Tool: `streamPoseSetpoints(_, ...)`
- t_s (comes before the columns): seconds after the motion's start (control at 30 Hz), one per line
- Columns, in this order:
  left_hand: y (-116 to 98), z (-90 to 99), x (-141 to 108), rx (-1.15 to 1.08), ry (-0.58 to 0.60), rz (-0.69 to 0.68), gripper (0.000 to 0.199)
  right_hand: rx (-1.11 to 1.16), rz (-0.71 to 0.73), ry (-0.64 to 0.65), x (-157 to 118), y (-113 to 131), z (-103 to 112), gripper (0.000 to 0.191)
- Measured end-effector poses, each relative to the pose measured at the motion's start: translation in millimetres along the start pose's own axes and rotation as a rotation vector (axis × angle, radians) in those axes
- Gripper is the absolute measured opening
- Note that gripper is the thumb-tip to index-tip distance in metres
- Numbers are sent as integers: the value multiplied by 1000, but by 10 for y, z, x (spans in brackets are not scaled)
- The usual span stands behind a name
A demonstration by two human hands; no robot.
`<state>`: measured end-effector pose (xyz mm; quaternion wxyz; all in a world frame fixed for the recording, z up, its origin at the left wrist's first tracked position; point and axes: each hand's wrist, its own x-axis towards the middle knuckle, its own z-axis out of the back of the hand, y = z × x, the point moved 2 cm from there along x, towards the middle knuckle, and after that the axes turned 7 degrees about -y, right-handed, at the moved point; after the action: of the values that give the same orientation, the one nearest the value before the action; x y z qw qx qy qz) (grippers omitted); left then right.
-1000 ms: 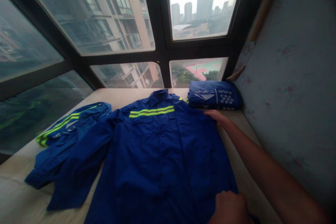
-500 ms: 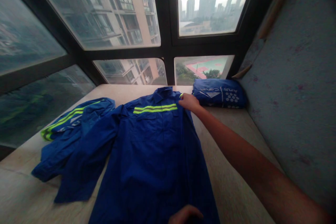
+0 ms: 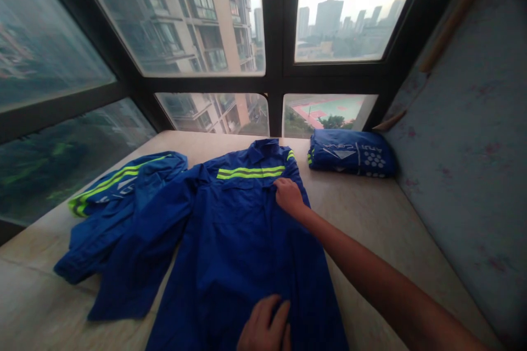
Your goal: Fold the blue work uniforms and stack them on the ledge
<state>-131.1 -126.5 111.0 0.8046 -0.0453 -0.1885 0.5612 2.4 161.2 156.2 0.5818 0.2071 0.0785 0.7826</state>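
A blue work jacket with a collar, chest pockets and a yellow-and-grey reflective stripe lies front side up. Its lower end runs out of view. My right hand reaches in from the right and is closed on the cloth at the chest, just below the stripe. Lower down, at the bottom edge of the picture, my left hand is on the front of the jacket with its fingers bent and closed on the fabric. One sleeve spreads out to the left; the other lies along the right side.
Another blue garment with yellow stripes lies crumpled at the left, partly under the sleeve. A folded blue bundle with white print sits at the back right. Windows with dark frames and a patterned wall border the pale ledge.
My right hand has come down from the jacket's shoulder to its chest. My left hand has moved up and left, more into view. The camera view has shifted slightly.
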Motion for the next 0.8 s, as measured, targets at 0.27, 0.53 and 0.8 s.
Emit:
streamPoseSetpoints(0.27,-358,-557,200,179,-78,-130,83,-57,140,-6,-216,-155,-426,50)
streamPoseSetpoints(0.53,-773,-671,397,9,-20,-11,75,-42,182,-29,-208,-578,-280,50)
streamPoseSetpoints(0.8,-919,-879,347,-263,-39,-30,60,-31,233,-30,-310,-956,-175,50)
